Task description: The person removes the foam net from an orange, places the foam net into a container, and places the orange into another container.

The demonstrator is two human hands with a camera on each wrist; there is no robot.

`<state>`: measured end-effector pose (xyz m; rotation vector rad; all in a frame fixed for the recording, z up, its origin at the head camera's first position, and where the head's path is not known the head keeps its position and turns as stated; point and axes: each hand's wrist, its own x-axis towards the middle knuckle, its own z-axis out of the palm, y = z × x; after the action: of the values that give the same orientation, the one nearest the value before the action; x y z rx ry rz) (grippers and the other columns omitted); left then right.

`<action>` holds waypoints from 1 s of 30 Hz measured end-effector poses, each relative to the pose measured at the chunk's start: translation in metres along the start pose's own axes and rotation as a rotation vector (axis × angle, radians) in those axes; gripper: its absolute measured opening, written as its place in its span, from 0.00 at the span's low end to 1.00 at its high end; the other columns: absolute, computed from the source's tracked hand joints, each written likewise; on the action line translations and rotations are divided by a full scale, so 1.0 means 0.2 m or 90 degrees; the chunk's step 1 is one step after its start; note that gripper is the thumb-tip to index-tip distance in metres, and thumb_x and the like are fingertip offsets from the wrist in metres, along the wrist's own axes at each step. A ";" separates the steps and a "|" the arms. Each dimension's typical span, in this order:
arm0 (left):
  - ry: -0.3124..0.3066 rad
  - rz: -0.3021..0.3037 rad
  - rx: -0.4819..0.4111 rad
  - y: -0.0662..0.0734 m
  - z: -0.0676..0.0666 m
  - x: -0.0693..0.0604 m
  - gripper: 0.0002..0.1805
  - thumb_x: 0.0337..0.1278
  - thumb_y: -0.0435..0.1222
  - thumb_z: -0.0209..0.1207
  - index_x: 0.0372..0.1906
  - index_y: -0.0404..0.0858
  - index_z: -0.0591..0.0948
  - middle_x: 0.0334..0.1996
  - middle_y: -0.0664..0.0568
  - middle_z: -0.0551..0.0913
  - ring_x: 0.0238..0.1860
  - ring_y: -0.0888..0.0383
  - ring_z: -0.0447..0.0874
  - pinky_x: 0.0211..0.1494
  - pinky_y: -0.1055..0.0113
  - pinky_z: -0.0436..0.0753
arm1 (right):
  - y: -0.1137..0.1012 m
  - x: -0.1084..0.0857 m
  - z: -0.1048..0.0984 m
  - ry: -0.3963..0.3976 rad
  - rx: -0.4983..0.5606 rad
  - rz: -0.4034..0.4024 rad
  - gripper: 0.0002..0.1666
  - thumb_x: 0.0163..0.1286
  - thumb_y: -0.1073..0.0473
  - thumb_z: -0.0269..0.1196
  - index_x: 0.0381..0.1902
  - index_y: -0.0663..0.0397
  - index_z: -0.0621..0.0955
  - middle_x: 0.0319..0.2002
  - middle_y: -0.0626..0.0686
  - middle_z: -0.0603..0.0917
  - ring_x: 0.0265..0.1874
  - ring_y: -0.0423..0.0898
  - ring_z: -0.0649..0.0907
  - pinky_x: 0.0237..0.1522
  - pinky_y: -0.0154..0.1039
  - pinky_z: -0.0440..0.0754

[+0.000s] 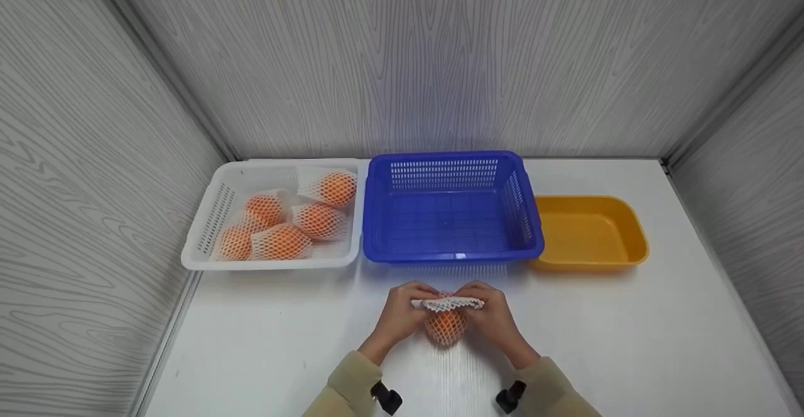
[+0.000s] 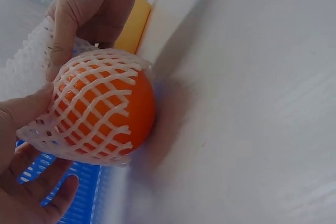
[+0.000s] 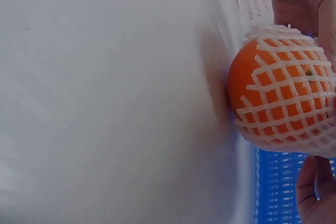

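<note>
In the head view, my left hand [image 1: 400,309] and right hand [image 1: 493,311] each pinch the foam net [image 1: 447,304] around an orange [image 1: 445,330], low over the tabletop [image 1: 282,323] and just my side of the blue basket [image 1: 427,257]. The white basket [image 1: 270,265] on the left holds more netted oranges [image 1: 281,242]; the yellow tray [image 1: 581,235] sits on the right. An uneven pull between my hands could twist the fruit sideways and set it rolling.

In the left wrist view, my left thumb presses the net and other fingers of that hand spread loose below. The strands stop short, leaving one side of the orange bare, so it might slip out there if I squeeze from behind.

In the right wrist view, the mesh hugs the fruit; my right fingertips are partly hidden. Tugging hard on thin strands could tear them.
</note>
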<state>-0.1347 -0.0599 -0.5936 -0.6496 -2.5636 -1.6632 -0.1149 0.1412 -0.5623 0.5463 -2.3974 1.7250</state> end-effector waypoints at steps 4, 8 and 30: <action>0.018 0.010 0.012 0.00 0.00 0.00 0.13 0.43 0.19 0.64 0.34 0.36 0.90 0.33 0.54 0.86 0.39 0.58 0.84 0.47 0.62 0.82 | 0.00 0.00 0.00 -0.015 0.025 0.019 0.13 0.55 0.78 0.68 0.39 0.67 0.85 0.40 0.61 0.83 0.43 0.57 0.81 0.48 0.41 0.79; 0.031 0.009 0.007 0.01 0.01 0.00 0.17 0.40 0.17 0.62 0.33 0.38 0.90 0.31 0.55 0.86 0.36 0.59 0.84 0.44 0.63 0.82 | 0.02 -0.02 -0.02 -0.056 0.030 0.055 0.22 0.56 0.73 0.71 0.50 0.67 0.83 0.51 0.65 0.79 0.53 0.63 0.76 0.52 0.49 0.75; 0.012 0.015 -0.019 0.00 0.02 0.01 0.06 0.49 0.27 0.68 0.34 0.36 0.90 0.34 0.55 0.84 0.39 0.58 0.82 0.47 0.62 0.81 | 0.02 -0.01 0.00 -0.024 0.038 -0.012 0.07 0.58 0.76 0.68 0.35 0.65 0.85 0.36 0.58 0.84 0.40 0.49 0.83 0.45 0.42 0.81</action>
<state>-0.1362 -0.0555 -0.5937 -0.6602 -2.5140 -1.6950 -0.1151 0.1427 -0.5668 0.6129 -2.3631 1.7999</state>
